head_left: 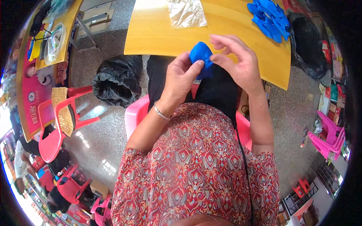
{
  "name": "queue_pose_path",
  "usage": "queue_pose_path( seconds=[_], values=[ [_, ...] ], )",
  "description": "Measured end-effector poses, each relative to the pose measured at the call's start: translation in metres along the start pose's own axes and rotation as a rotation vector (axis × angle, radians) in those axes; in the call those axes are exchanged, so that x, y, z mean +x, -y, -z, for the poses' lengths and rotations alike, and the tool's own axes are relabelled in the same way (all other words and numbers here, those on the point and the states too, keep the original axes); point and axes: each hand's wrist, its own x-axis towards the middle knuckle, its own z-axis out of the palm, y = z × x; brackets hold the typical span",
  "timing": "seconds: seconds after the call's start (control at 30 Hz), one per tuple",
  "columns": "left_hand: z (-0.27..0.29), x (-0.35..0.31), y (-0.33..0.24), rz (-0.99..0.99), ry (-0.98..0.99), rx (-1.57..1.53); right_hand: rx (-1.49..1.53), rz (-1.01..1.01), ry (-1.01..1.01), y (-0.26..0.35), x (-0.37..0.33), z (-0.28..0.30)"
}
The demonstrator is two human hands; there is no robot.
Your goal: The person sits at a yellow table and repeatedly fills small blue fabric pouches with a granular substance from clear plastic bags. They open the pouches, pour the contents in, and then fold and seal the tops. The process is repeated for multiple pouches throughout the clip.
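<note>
The left hand [178,77] pinched a blue piece [201,52] between thumb and fingers, its top rounded and its lower part hanging down. The right hand [242,63] was raised just to the right, thumb and fingers spread apart; whether its thumb tip touched the piece could not be told. The piece was held up above the lap, by the near edge of the bench [158,35].

Farther out, a clear sheet [186,14] lay flat on the far part of the bench, and a loose blue pile [269,19] lay at the far right. Judging by this, work on the held piece was unfinished: it was in hand, apart from the pile. How many pieces were done or left did not show.

On the floor to the left stood a black bag [120,71], mouth open, with a red chair [52,145] beyond it.
</note>
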Motion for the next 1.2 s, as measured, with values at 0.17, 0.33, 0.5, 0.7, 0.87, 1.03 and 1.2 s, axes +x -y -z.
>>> queue_pose_path(
  seconds=[0.17,0.33,0.5,0.7,0.87,1.03,1.2],
  values=[
    [0.0,-0.003,-0.01,-0.052,0.08,0.106,0.162,-0.131,0.333,-0.006,0.017,0.003],
    [0.004,-0.002,-0.006,-0.222,-0.155,0.014,0.118,-0.047,-0.001,0.005,0.024,0.017],
    [0.031,0.0,-0.007,-0.177,-0.257,0.008,-0.034,-0.303,0.089,-0.052,0.018,0.015],
    [0.036,0.001,-0.007,-0.132,-0.286,-0.078,0.3,-0.42,0.098,-0.054,0.018,0.029],
    [0.032,0.002,-0.009,-0.134,-0.236,-0.067,0.262,-0.37,0.049,-0.042,0.021,0.036],
    [0.021,0.013,-0.011,-0.225,-0.135,-0.006,0.081,-0.283,0.062,-0.043,0.026,0.035],
    [-0.002,0.023,-0.013,-0.301,0.004,0.109,0.308,-0.34,0.123,-0.027,0.025,0.03]
  ],
)
